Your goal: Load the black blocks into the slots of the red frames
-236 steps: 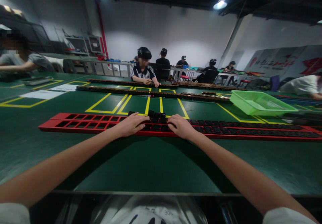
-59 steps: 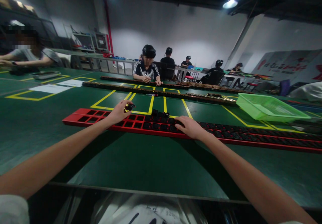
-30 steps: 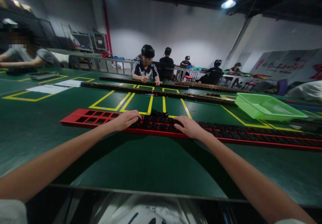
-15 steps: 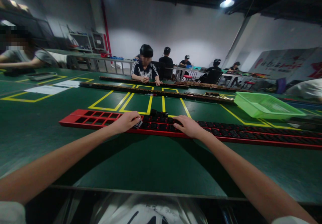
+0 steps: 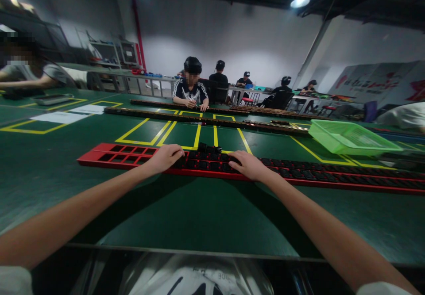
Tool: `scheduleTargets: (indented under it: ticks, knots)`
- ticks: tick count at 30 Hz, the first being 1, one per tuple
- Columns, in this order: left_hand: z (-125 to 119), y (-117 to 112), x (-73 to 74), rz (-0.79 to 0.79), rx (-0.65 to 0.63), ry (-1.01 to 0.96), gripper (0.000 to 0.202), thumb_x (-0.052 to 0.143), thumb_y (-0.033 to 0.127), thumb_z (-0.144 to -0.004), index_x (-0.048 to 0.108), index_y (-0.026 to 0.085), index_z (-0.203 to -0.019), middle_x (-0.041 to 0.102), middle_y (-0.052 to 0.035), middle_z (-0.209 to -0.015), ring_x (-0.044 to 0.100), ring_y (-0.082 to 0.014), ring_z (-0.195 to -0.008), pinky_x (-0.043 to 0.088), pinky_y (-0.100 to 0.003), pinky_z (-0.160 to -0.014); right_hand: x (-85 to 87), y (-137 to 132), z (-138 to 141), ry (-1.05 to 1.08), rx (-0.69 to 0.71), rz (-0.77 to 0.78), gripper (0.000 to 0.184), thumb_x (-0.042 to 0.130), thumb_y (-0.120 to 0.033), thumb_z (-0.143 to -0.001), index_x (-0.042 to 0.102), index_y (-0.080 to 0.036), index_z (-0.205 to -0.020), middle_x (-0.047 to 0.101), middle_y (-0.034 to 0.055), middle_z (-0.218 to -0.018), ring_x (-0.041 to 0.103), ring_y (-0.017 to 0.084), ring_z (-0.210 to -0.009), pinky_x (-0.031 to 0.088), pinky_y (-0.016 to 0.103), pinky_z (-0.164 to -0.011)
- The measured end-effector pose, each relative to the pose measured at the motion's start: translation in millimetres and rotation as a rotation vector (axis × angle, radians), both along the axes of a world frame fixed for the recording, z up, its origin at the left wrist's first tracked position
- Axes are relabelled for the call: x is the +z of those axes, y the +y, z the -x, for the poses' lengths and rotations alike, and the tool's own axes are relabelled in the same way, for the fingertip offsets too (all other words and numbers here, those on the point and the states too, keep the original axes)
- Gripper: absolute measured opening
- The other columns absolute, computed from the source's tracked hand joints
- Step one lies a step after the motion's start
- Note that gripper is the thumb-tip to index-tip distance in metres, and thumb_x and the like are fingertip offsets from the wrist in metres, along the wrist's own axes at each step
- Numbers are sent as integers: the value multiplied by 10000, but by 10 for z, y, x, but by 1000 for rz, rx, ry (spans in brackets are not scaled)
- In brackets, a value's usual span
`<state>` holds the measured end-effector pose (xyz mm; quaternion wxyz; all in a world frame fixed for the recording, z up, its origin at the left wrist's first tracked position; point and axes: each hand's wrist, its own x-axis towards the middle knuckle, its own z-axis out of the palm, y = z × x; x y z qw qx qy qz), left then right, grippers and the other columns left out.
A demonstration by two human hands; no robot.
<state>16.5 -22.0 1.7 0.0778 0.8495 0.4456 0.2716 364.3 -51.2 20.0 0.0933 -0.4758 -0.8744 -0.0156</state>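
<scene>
A long red frame [image 5: 96,157] with two rows of square slots lies across the table before me. Its slots at the left end are bare; those from the middle rightwards hold black square pieces [image 5: 203,165]. My left hand [image 5: 165,158] is at the frame's left part, thumb and fingertips drawn together; whatever may be between them is hidden. Over the black pieces right of the middle rests my right hand [image 5: 247,166], thumb and fingers apart, holding nothing I can see. Between the hands, a few loose black parts [image 5: 208,148] sit at the frame's far edge.
A light green basket [image 5: 353,140] stands at the right, behind the frame. Long dark strips [image 5: 159,115] lie farther across the green table [image 5: 199,215], which carries yellow tape outlines. White papers [image 5: 61,117] are at the left. A co-worker [image 5: 191,87] sits opposite.
The small grey-faced square piece seen at my left fingertips is no longer visible there. My left hand has shifted slightly left and its fingers have curled in. My right hand stays put.
</scene>
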Motion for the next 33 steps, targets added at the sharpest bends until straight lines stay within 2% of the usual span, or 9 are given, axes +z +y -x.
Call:
scheduleTargets:
  ticks: [7, 16, 23, 33]
  knots:
    - [3, 9, 4, 33, -27, 10, 317, 383, 351, -953, 640, 187, -868, 708, -53, -887, 643, -220, -844, 460, -320, -766, -23, 19, -22, 9, -7, 2, 423, 455, -420, -991, 579, -160, -1301, 635, 155, -1241, 594, 284, -1101, 467, 426, -961]
    - [17, 56, -16, 84, 5, 28, 332, 371, 354, -957, 649, 183, -903, 708, -58, -888, 653, -231, -849, 462, -323, -769, -42, 40, -33, 7, -3, -5, 420, 451, -422, -993, 580, -166, -1300, 638, 144, -1230, 596, 271, -1101, 461, 400, -963]
    - [27, 104, -28, 110, -3, 16, 336, 376, 372, -961, 654, 189, -909, 713, -55, -904, 652, -233, -875, 457, -320, -756, -49, 44, -33, 21, 2, -8, 417, 458, -423, -990, 583, -166, -1293, 643, 152, -1223, 600, 285, -1091, 472, 427, -945]
    - [10, 83, -26, 35, -28, 126, 240, 479, 334, -917, 655, 185, -850, 685, -69, -897, 618, -215, -809, 444, -312, -718, -36, 34, -22, 12, -8, 1, 413, 455, -424, -992, 586, -172, -1292, 643, 154, -1218, 603, 285, -1080, 473, 421, -933]
